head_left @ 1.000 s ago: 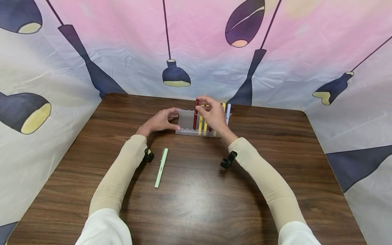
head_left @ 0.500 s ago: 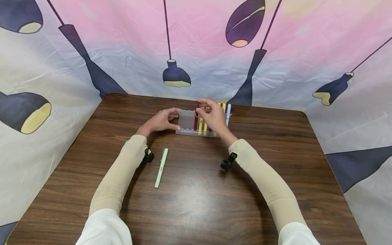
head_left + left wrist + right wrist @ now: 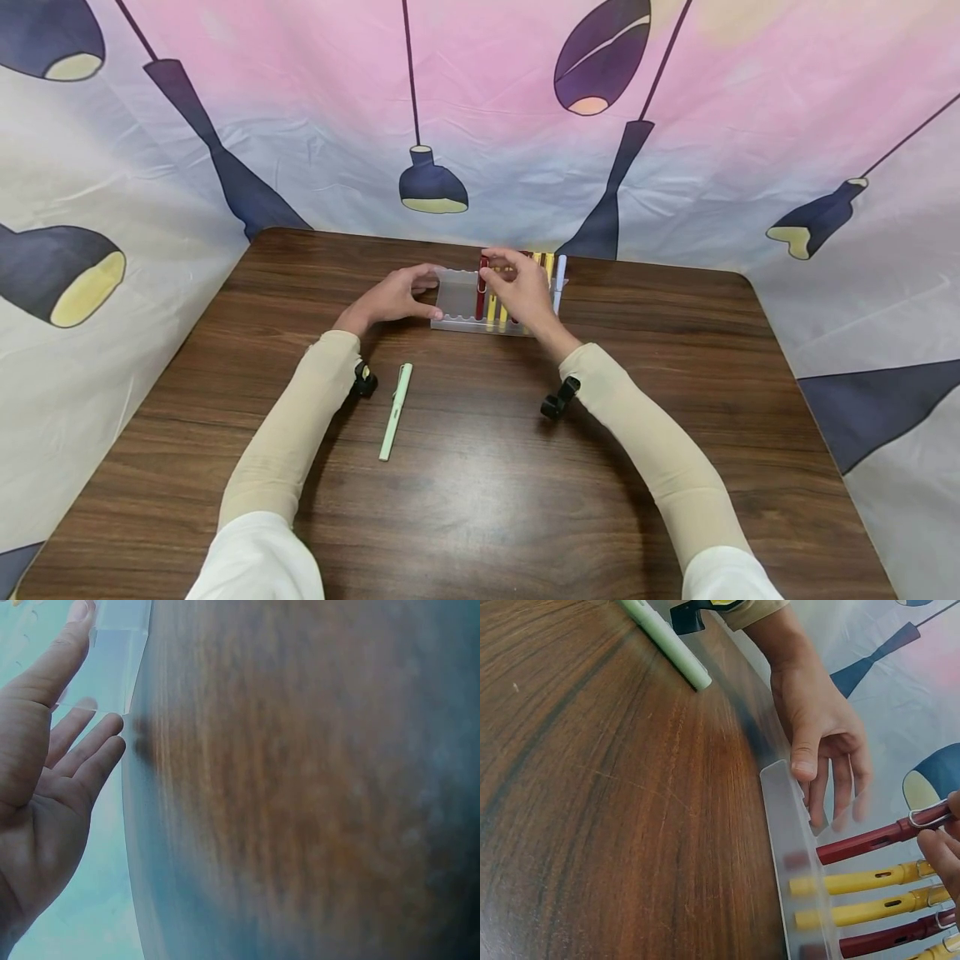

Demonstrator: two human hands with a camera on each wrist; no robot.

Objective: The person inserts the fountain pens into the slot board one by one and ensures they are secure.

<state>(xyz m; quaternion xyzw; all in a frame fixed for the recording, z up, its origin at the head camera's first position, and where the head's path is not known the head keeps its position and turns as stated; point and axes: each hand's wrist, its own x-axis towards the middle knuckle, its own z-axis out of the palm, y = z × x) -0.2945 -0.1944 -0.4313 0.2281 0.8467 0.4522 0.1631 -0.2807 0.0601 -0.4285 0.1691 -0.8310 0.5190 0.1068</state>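
Observation:
A clear plastic pen rack with scalloped edges stands near the back of the table. My left hand grips its left end, thumb at the front corner and fingers toward the back; the left wrist view shows this hand with its fingers by the clear edge. My right hand pinches the capped upper end of a dark red pen, which leans in the rack with its lower end in a front slot. Beside it sit several pens, among them a yellow pen and a light blue pen.
A light green pen lies on the brown wooden table, in front of the rack and toward the left. Behind the table hangs a curtain printed with lamps.
My right hand has lowered slightly, and the dark red pen has slid down a little into the rack. The left hand and the green pen stay where they were.

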